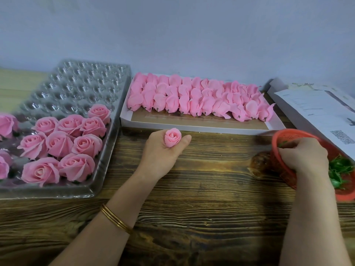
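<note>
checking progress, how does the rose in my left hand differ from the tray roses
The rosebud is small and tightly closed; the tray roses are larger, fully open. The rosebud is gripped in the left hand; the tray roses sit in the clear tray. Both are pink.

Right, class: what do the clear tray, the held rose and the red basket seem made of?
Clear tray: thin moulded plastic, glossy; see-through cups catch glints. Rose in the left hand: matte, soft-looking petals, perhaps foam or paper. Red basket: probably plastic, judging by its perforated wall.

Finished pink roses (59, 144) fill a clear tray (80, 81); printed papers (317, 110) lie far right.
</note>
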A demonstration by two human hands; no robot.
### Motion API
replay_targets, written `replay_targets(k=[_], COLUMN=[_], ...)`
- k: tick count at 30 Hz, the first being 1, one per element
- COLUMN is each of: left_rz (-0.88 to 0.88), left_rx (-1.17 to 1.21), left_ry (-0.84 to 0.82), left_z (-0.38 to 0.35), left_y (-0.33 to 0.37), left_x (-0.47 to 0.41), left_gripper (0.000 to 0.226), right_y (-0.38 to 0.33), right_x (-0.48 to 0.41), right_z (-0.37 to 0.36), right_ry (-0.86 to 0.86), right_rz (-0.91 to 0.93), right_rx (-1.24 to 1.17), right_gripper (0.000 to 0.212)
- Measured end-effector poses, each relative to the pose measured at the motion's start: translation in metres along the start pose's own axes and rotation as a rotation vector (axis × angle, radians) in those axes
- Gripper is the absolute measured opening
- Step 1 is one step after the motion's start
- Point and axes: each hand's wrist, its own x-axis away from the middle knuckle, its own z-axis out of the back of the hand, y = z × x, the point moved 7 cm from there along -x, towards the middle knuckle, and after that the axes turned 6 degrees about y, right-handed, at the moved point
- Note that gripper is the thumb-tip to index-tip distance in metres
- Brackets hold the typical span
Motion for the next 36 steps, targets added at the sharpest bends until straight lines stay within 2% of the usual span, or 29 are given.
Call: replay_targets(k=[13, 19, 27, 31, 36], left_rz=[0.004, -0.001, -0.005, -0.011, -0.010], left_rx=[-0.014, -0.013, -0.006, 0.007, -0.006], left_ry=[0.002, 0.011, 0.018, 0.014, 0.020], left_z=[0.001, 0.001, 0.001, 0.002, 0.002], left_y=[-0.002, -0.003, -0.002, 0.000, 0.000], left_x=[-0.001, -0.002, -0.002, -0.001, -0.001], left_gripper=[0.025, 0.030, 0.031, 0.033, 0.029], right_y=[-0.001, 0.000, 0.004, 0.009, 0.000], right_x=[0.002, 0.004, 0.006, 0.003, 0.007], right_z=[0.007, 0.010, 0.020, 0.022, 0.029], right_ry=[0.086, 0.120, 0.216, 0.258, 0.353], right_rz=[0.023, 0.023, -0.004, -0.038, 0.115], right_rx=[-0.113, -0.223, -0.367, -0.407, -0.533], right_gripper=[0.016, 0.023, 0.007, 0.024, 0.018])
